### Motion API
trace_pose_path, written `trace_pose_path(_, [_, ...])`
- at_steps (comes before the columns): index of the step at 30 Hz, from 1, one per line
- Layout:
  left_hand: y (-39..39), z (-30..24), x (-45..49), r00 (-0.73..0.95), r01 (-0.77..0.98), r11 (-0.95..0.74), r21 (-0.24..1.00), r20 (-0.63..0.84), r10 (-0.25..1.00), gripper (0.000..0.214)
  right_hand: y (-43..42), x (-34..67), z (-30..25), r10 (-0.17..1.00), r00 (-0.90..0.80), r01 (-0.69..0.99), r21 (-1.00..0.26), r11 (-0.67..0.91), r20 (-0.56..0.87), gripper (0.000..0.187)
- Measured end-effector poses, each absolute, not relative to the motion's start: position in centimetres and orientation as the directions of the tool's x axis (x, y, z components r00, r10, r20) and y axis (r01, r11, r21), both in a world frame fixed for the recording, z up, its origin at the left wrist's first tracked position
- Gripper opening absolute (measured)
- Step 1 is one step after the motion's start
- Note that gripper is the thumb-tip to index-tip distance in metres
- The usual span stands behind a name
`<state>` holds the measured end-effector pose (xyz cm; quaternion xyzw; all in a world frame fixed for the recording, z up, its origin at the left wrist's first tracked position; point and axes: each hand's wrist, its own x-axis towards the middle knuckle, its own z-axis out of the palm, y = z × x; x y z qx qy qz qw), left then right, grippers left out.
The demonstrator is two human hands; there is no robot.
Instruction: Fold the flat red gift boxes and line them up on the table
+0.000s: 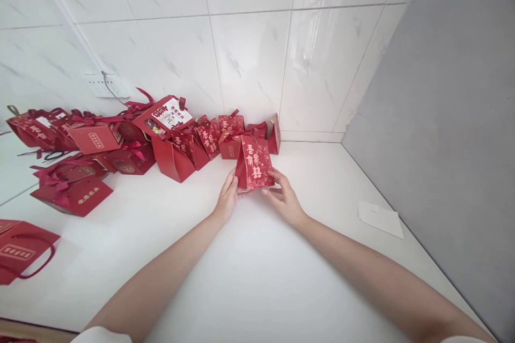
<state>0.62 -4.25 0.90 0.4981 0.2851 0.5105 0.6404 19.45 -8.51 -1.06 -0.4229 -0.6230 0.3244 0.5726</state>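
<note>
A red gift box (pixel 256 163) with pale gold Chinese lettering and a ribbon loop on top is held between my two hands, in front of other boxes. My left hand (pixel 228 195) grips its lower left side, thumb on the near edge and fingers partly hidden behind. At the lower right corner, my right hand (pixel 285 198) has its fingers curved against the side, the thumb reaching along the bottom. Just behind stands a smaller red box (pixel 230 144) with a ribbon. Left of it are red boxes with the same lettering (pixel 209 142).
Several red boxes with ribbons crowd the left, one ribboned box (pixel 86 193) nearer me. A red bag with a rope handle (pixel 26 252) lies at the left edge. Black scissors (pixel 54 155) rest among them. White paper (pixel 380 218) lies right, beside the grey wall (pixel 450 134).
</note>
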Motion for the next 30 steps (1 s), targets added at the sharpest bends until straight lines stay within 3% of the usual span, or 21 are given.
trace_pose_path(4, [-4.3, 1.3, 0.7, 0.314, -0.448, 0.025, 0.894, 0.131, 0.940, 0.054, -8.9, 19.6, -0.4, 0.856, 0.051, 0.174, -0.849, 0.500, 0.514, 0.031])
trace_pose_path(9, [-4.0, 0.7, 0.2, 0.373, -0.376, 0.117, 0.919, 0.034, 0.927, 0.055, -9.0, 19.6, 0.0, 0.889, 0.164, 0.093, -0.904, 0.416, 0.427, 0.037])
trace_pose_path(16, [-3.8, 0.5, -0.3, 0.469, -0.376, 0.158, 0.913, 0.040, 0.882, 0.052, -9.5, 19.5, 0.4, 0.926, 0.146, 0.141, -0.933, 0.330, 0.349, 0.053])
trace_pose_path(21, [-3.9, 0.8, -0.1, 0.420, -0.386, 0.185, 0.904, -0.006, 0.908, 0.054, -9.3, 19.4, 0.1, 0.874, 0.178, 0.272, -0.876, 0.398, 0.453, 0.035])
trace_pose_path(26, [-3.7, 0.5, -0.3, 0.499, -0.330, 0.217, 0.919, -0.026, 0.866, 0.053, -8.0, 19.8, -0.9, 0.964, 0.090, 0.038, -0.968, 0.249, 0.251, 0.035])
trace_pose_path(30, [-3.6, 0.4, -0.3, 0.522, -0.294, 0.210, 0.933, -0.027, 0.853, 0.054, -7.6, 20.1, -1.3, 0.961, 0.101, 0.036, -0.966, 0.256, 0.258, 0.036])
